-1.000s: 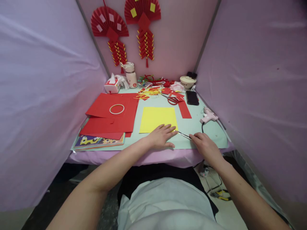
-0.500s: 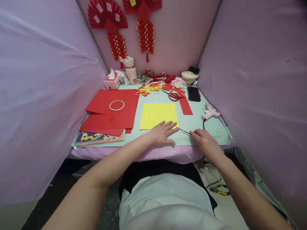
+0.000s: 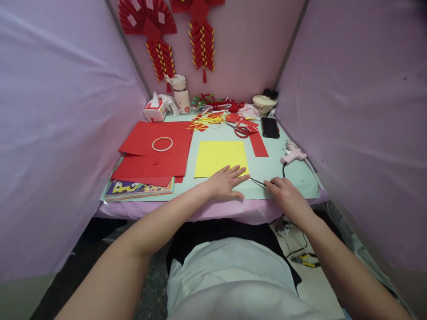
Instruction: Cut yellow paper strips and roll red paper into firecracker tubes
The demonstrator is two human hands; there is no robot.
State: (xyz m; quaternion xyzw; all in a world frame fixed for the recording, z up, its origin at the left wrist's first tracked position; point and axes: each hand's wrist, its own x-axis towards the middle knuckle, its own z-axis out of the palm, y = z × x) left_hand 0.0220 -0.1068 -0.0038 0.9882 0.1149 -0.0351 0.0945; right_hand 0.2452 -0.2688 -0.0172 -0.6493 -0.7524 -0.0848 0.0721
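Observation:
A yellow sheet of paper [image 3: 220, 156] lies flat on the pale green table mat. My left hand [image 3: 227, 182] rests on its lower right edge, palm down with fingers spread. Just to the right, my right hand [image 3: 287, 192] grips a slim dark metal tool [image 3: 258, 182], its fingers closed round the rear end. The tool is low over the mat and points left, its tip beside my left fingertips at the paper's lower right corner. Its exact kind is too small to make out.
Red sheets [image 3: 151, 166] with a white ring [image 3: 162, 144] lie left, over a picture book [image 3: 140, 188]. Behind are yellow strips [image 3: 208, 121], red-handled scissors [image 3: 241, 131] and a red strip [image 3: 259, 145]. A phone [image 3: 270, 127] and glue gun [image 3: 294, 152] sit right; a bottle [image 3: 181, 98] stands at the back.
The camera view has tipped slightly, so the table things sit a little higher in the picture. Both hands, the paper and the tool hold nearly the same places relative to each other.

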